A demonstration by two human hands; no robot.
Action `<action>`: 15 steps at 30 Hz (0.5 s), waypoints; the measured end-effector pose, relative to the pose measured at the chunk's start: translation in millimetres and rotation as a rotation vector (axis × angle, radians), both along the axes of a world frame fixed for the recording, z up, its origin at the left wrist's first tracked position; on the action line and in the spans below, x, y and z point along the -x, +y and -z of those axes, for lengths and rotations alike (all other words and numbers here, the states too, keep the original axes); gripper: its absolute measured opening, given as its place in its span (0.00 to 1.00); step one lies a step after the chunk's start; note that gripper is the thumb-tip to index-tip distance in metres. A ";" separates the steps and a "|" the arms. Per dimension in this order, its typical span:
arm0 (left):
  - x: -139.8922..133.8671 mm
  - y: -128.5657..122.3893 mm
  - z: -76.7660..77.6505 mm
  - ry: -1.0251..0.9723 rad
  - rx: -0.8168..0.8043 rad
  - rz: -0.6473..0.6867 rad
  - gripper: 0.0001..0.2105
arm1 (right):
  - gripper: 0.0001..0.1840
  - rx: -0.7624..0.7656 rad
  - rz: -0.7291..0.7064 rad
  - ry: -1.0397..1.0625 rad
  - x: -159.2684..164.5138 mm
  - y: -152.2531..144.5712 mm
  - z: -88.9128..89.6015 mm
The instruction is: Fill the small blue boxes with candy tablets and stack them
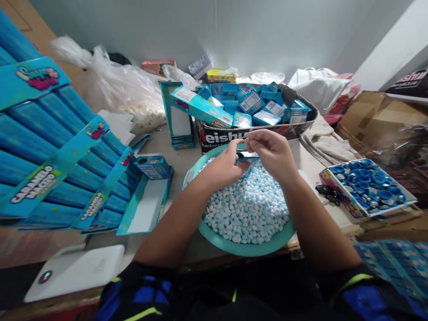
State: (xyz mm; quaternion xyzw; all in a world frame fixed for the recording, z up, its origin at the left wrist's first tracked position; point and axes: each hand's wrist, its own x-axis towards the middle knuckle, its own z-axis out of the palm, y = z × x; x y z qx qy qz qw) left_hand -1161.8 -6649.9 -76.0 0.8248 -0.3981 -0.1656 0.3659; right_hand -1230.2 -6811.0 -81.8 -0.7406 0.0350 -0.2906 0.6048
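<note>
Above a turquoise basin [245, 249] full of pale blue and white candies [245, 209], my left hand [230, 162] is wrapped round a small blue box [248, 155], mostly hidden by the fingers. My right hand [272, 154] is at the top of that box, thumb and fingertips pinched together. What lies between those fingertips is too small to make out. Just behind the hands stands a dark cardboard carton [220, 137] heaped with small blue candy boxes [252, 102].
Stacked blue display boxes [56, 156] fill the left, beside an open blue tray [147, 205]. A white power bank [80, 269] lies front left. On the right are a box of blue caps [369, 183] and black keys [327, 192]. Behind stands a clear bag [123, 84].
</note>
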 end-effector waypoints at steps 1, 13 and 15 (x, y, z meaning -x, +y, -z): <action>-0.5 0.1 0.4 0.005 0.003 -0.003 0.35 | 0.09 0.039 0.023 -0.010 0.1 -0.7 0.4; -6.2 -1.3 7.3 0.064 0.016 -0.047 0.42 | 0.06 0.352 0.063 0.038 0.0 8.1 4.4; -6.6 -1.8 6.8 0.074 -0.008 -0.044 0.43 | 0.07 0.359 0.113 0.053 -2.4 5.2 7.7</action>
